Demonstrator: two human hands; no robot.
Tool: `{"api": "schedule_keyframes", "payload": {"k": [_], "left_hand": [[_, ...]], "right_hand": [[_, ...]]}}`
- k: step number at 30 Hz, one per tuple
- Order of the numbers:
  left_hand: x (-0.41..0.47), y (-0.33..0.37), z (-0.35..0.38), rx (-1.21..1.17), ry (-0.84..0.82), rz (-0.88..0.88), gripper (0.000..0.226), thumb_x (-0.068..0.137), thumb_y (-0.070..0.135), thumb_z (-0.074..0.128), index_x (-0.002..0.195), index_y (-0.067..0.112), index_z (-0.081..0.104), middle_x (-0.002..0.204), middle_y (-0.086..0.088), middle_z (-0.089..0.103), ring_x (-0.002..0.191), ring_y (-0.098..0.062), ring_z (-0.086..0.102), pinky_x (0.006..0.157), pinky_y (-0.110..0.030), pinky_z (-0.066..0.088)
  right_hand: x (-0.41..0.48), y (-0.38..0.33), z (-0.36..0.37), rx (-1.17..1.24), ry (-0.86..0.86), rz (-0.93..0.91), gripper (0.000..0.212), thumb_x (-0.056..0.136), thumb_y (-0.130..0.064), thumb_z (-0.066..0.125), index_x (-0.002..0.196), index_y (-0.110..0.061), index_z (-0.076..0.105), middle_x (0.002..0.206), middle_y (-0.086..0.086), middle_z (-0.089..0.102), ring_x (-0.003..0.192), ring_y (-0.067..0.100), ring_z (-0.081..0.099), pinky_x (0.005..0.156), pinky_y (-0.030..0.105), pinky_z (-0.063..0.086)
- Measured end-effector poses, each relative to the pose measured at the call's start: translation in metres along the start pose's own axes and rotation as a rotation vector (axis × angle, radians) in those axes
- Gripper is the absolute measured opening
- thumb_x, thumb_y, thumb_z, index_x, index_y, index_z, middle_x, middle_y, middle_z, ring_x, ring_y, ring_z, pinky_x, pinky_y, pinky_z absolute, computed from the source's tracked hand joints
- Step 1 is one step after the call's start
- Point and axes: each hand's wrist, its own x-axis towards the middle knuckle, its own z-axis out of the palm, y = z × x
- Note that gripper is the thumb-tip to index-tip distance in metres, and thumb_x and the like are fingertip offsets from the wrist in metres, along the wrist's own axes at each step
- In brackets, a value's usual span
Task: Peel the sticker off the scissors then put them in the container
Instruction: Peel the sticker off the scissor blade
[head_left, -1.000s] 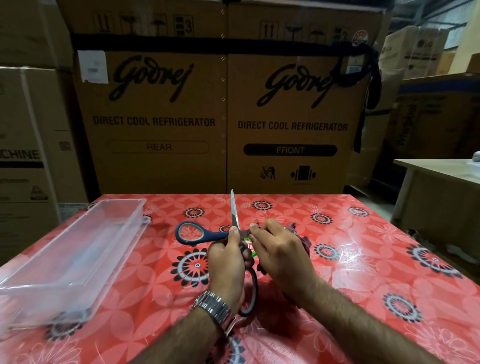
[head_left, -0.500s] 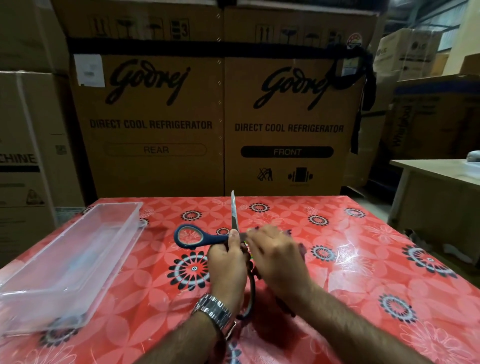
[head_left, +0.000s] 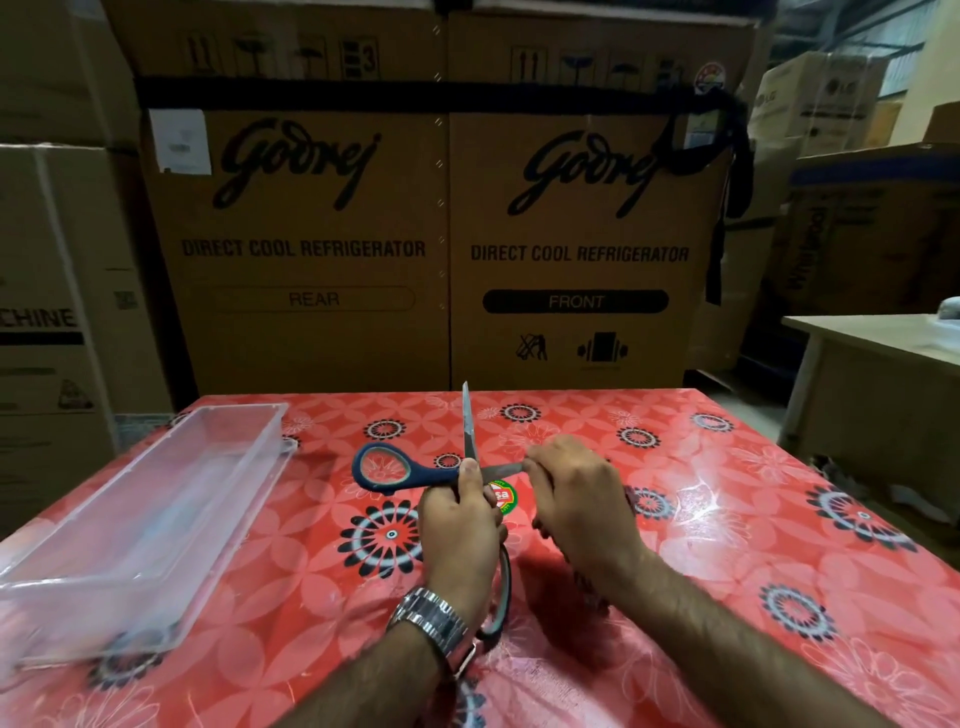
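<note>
The clear plastic container (head_left: 140, 525) sits on the red floral tablecloth (head_left: 727, 545), well to the left of the scissors (head_left: 410, 475); nothing is visible inside it. The scissors are held above the cloth with the blades spread wide: one blade points up and away, the other points right. The left hand (head_left: 460, 530) is closed around the scissors at the pivot, thumb against the upright blade. The right hand (head_left: 582, 499) is closed on the tip of the right-pointing blade. A round green-and-red sticker (head_left: 503, 496) is located between the two hands, just below the right-pointing blade.

Compared with half a second ago, the right hand has moved to the right, away from the left hand, and the sticker is now exposed.

The lower handle loop is largely hidden behind the left hand and the wristwatch (head_left: 434, 623). Whether the sticker remains attached to the blade cannot be determined; its lettering is partly covered.
</note>
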Motion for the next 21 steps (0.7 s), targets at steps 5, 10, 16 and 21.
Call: {"api": "schedule_keyframes", "payload": {"k": [5, 10, 16, 21], "left_hand": [[0.004, -0.004, -0.001, 0.067, 0.04, 0.02, 0.045, 0.096, 0.038, 0.048, 0.064, 0.006, 0.051, 0.049, 0.0, 0.043, 0.043, -0.015, 0.04, 0.046, -0.029, 0.035], [0.006, -0.002, -0.003, 0.048, 0.007, 0.021, 0.045, 0.099, 0.031, 0.045, 0.063, 0.004, 0.05, 0.047, -0.001, 0.042, 0.04, -0.014, 0.039, 0.042, -0.027, 0.036], [0.008, 0.004, -0.006, -0.068, -0.051, -0.03, 0.04, 0.101, 0.028, 0.039, 0.067, 0.009, 0.044, 0.046, 0.005, 0.032, 0.035, -0.005, 0.028, 0.036, -0.019, 0.027], [0.007, 0.007, -0.005, -0.137, -0.094, -0.085, 0.041, 0.101, 0.028, 0.04, 0.065, 0.009, 0.045, 0.042, 0.007, 0.032, 0.034, -0.004, 0.028, 0.035, -0.017, 0.028]], "right_hand": [[-0.005, -0.016, 0.001, 0.058, -0.046, -0.159, 0.013, 0.086, -0.008, 0.057, 0.078, -0.005, 0.067, 0.071, 0.006, 0.06, 0.061, 0.021, 0.057, 0.058, 0.03, 0.045], [-0.007, -0.016, 0.0, 0.054, -0.037, -0.141, 0.017, 0.087, -0.012, 0.054, 0.078, -0.007, 0.067, 0.071, 0.005, 0.06, 0.059, 0.021, 0.057, 0.058, 0.032, 0.047], [-0.005, -0.002, -0.002, 0.058, -0.005, -0.089, 0.008, 0.083, -0.006, 0.062, 0.08, -0.006, 0.069, 0.072, 0.005, 0.06, 0.062, 0.021, 0.058, 0.059, 0.035, 0.047], [-0.012, -0.011, 0.005, 0.068, -0.06, -0.185, 0.006, 0.082, -0.004, 0.063, 0.079, -0.003, 0.068, 0.073, 0.007, 0.06, 0.064, 0.023, 0.059, 0.057, 0.038, 0.05]]}}
